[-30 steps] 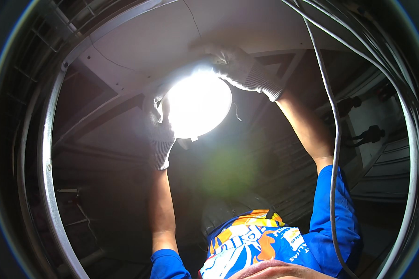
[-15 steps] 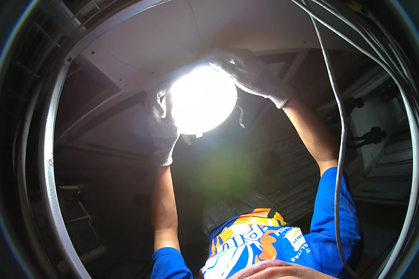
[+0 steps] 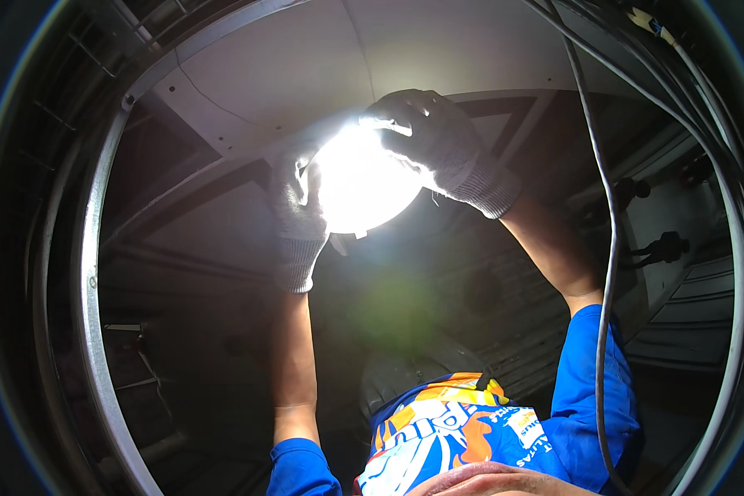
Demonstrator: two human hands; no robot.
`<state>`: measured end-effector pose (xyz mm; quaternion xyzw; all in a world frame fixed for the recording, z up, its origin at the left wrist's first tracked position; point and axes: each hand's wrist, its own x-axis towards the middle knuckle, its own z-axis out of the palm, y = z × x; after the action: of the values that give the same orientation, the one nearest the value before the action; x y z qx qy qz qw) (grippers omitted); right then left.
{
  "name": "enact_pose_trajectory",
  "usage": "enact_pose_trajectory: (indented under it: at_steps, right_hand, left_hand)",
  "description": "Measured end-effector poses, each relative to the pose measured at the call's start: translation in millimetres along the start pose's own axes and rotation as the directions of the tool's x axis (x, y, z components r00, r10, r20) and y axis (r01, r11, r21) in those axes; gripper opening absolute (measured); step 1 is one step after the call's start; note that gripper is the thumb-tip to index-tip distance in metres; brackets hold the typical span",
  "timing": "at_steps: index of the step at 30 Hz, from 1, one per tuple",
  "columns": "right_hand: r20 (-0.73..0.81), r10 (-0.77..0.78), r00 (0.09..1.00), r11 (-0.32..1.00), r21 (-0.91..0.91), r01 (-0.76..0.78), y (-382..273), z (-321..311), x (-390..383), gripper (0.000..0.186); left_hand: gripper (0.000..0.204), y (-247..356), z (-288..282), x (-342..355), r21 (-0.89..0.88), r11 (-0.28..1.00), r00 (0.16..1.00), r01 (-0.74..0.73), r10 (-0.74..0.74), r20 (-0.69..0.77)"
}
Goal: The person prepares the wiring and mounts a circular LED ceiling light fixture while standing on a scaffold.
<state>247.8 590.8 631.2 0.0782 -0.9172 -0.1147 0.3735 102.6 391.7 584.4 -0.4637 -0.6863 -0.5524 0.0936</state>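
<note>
A round ceiling light point(image 3: 364, 190) glows bright white in the middle of the view, and its glare washes out its face. A small tab shows at its lower rim. My left hand point(image 3: 298, 194), in a pale knit glove, is closed on the light's left edge. In a matching glove, my right hand point(image 3: 440, 147) wraps over its upper right edge with bent fingers. Glare hides some of the fingertips.
A pale panel point(image 3: 281, 62) with a thin crack-like line lies beyond the light. A metal frame point(image 3: 91, 281) curves down the left side. Loose cables point(image 3: 608, 215) hang along the right. Dark figures point(image 3: 668, 246) appear far off at the right.
My right hand has shifted and turned, covering more of the light's right side. The small strip that hung at that side no longer shows. My left hand keeps its hold, slightly farther right.
</note>
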Motion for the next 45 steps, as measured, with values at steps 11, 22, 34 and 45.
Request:
enact_pose_trajectory:
  at_steps: [11,22,34,45]
  right_hand:
    - [0.137,0.548,0.825,0.316,0.879,-0.356,12.7,14.5,11.2,0.017]
    - [0.259,0.476,0.841,0.336,0.830,-0.445,24.0,16.7,25.4,0.017]
    - [0.221,0.491,0.843,0.450,0.764,-0.463,22.4,14.9,26.8,0.023]
    - [0.260,0.485,0.835,0.420,0.769,-0.483,23.7,11.6,24.5,0.022]
  left_hand:
    - [0.011,1.7,11.2,-7.8,0.175,0.969,0.985,-0.174,0.171,0.033]
    - [0.024,-28.8,24.6,-15.8,-0.096,0.995,0.994,-0.015,0.026,0.106]
    - [0.027,23.2,68.7,33.0,-0.076,0.996,0.999,0.035,-0.035,0.002]
    - [0.036,1.7,74.6,41.0,-0.825,0.565,0.985,0.019,0.129,0.111]
